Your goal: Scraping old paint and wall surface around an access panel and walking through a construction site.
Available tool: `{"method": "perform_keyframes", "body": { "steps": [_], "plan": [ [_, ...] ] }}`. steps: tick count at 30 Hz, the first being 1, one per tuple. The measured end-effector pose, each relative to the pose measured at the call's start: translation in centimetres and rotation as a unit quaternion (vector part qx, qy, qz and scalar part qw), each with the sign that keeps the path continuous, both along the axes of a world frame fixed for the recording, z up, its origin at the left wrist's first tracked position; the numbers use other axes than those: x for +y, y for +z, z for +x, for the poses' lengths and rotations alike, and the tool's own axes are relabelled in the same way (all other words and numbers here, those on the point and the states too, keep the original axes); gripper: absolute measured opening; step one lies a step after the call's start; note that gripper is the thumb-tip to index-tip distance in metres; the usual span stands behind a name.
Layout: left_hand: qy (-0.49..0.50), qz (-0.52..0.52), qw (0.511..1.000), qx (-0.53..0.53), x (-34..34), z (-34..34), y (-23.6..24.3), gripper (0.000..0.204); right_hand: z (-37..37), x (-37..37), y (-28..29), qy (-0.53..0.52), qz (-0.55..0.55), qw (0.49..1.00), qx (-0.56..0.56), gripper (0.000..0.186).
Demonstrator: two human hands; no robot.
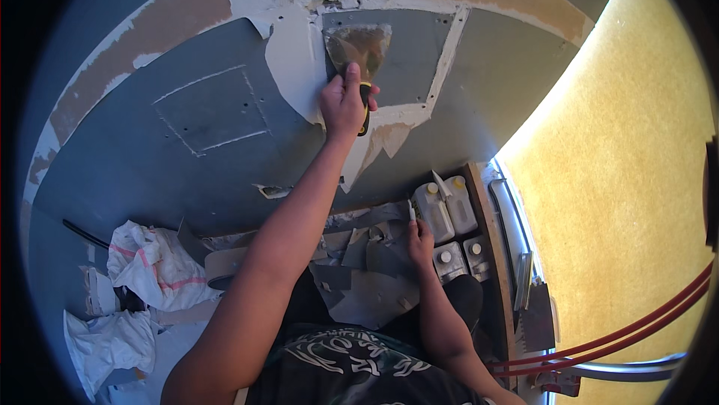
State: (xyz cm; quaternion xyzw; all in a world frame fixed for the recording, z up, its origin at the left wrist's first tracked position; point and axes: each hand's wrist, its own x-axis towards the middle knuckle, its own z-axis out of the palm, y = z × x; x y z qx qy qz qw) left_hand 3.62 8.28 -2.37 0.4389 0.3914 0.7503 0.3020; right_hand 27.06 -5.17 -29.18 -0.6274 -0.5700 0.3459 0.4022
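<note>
My left hand point(345, 105) is closed round the black and yellow handle of a wide scraper point(359, 49). Its blade lies over or against a square grey patch point(408, 68) on the wall, bordered by white strips where the covering is torn. Down on the right, my right hand point(422, 244) pinches a slim tool with a whitish end point(412, 211); its exact kind is too small to tell. Torn pieces of grey wall covering point(367, 285) lie below, by my legs. To the left on the wall, a second square outline point(213, 109) is scored into the grey covering.
White plastic jugs point(434, 214) and metal cans point(449, 261) stand beside my right hand. White sacks point(161, 266) lie at left. A handsaw point(537, 322), red hoses point(622, 337) and a wooden board edge point(490, 255) are on the right, before a yellow surface point(622, 180).
</note>
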Motion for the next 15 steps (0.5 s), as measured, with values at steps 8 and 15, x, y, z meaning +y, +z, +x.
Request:
{"method": "perform_keyframes", "body": {
  "steps": [8, 15],
  "plan": [
    [0.01, 0.001, 1.0, 0.004, -0.2, 0.2, 0.0, 0.051, -4.0, 5.6, 26.8, 0.117, 0.377, 0.919, -0.018, 0.034],
    [0.007, 0.016, 0.999, 0.038, -0.6, 0.3, -0.1, 0.05, -7.4, 8.3, 35.4, 0.182, 0.459, 0.86, -0.127, 0.031]
  ]
}}
